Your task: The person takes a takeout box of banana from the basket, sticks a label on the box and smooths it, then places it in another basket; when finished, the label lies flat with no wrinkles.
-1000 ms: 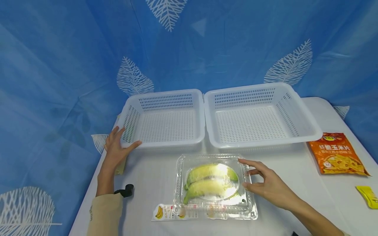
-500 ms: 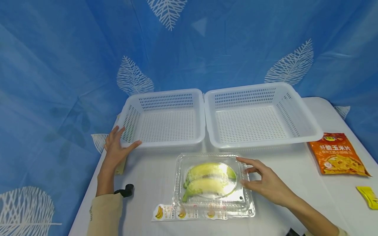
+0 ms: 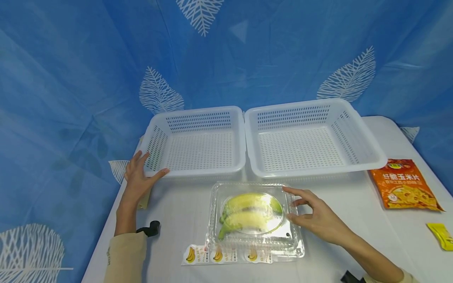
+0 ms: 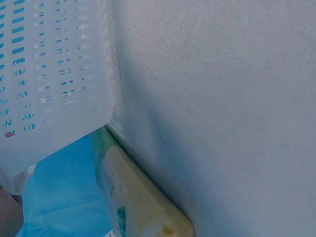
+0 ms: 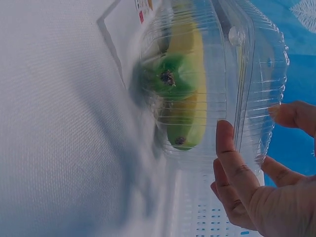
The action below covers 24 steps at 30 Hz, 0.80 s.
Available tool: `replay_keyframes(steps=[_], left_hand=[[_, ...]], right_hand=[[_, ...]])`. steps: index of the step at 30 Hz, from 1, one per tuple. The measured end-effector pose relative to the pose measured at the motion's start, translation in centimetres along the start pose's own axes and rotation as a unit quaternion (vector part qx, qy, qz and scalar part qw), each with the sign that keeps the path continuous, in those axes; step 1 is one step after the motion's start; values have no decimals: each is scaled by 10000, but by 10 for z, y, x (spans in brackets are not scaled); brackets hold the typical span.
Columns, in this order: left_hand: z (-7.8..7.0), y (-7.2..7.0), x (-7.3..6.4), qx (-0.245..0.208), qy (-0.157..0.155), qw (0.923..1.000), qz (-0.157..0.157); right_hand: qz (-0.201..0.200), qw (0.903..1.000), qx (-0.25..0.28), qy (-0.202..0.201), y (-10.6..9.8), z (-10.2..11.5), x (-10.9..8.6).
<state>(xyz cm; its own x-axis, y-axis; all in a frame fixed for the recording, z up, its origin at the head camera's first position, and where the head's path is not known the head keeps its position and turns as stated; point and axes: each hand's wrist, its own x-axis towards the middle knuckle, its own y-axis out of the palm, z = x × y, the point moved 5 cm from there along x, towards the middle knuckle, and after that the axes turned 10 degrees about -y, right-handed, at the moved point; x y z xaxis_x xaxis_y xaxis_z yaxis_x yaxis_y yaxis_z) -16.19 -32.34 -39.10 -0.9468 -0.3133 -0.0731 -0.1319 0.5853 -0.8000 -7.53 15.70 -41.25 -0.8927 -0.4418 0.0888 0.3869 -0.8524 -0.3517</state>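
Observation:
A clear plastic clamshell container point(image 3: 226, 188) with bananas point(image 3: 247, 214) inside lies near the middle of the table. My right hand point(image 3: 320, 216) holds its right side, thumb and fingers bent against the lid edge; in the right wrist view the fingertips point(image 5: 225, 129) touch the clear plastic. A strip of banana stickers point(image 3: 205, 255) lies along the container's near edge, partly covered by it. My left hand point(image 3: 138, 177) rests spread at the near left corner of the left white basket point(image 3: 198, 173). In the left wrist view that basket's perforated wall point(image 4: 54, 98) shows, with most of the hand out of sight.
A second white basket point(image 3: 315, 171) stands beside the first. To the right lie an orange snack bag point(image 3: 405, 184) and a small yellow packet point(image 3: 440, 236). A yellowish package point(image 4: 143, 192) sits below the left basket's corner. A black object point(image 3: 152, 228) is near the left sleeve.
My right hand and the container have shifted slightly left and away from me, with more of the sticker strip showing. My left hand keeps its place on the basket corner.

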Motion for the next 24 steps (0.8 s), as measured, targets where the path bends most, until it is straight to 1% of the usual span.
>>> replay_keyframes(steps=[4, 13, 21, 24], left_hand=[[0, 0, 0, 1, 26, 10000, -3], [0, 1, -2, 19, -54, 10000, 17], [0, 0, -2, 69, -90, 9999, 56], [-1, 0, -2, 114, -46, 9999, 108]], right_hand=[[-3, 10000, -80, -35, -1, -1, 0], [59, 9997, -210, -50, -1, -2, -1], [131, 9998, -159, -71, -1, -4, 0], [140, 9997, -176, -124, -1, -4, 0]])
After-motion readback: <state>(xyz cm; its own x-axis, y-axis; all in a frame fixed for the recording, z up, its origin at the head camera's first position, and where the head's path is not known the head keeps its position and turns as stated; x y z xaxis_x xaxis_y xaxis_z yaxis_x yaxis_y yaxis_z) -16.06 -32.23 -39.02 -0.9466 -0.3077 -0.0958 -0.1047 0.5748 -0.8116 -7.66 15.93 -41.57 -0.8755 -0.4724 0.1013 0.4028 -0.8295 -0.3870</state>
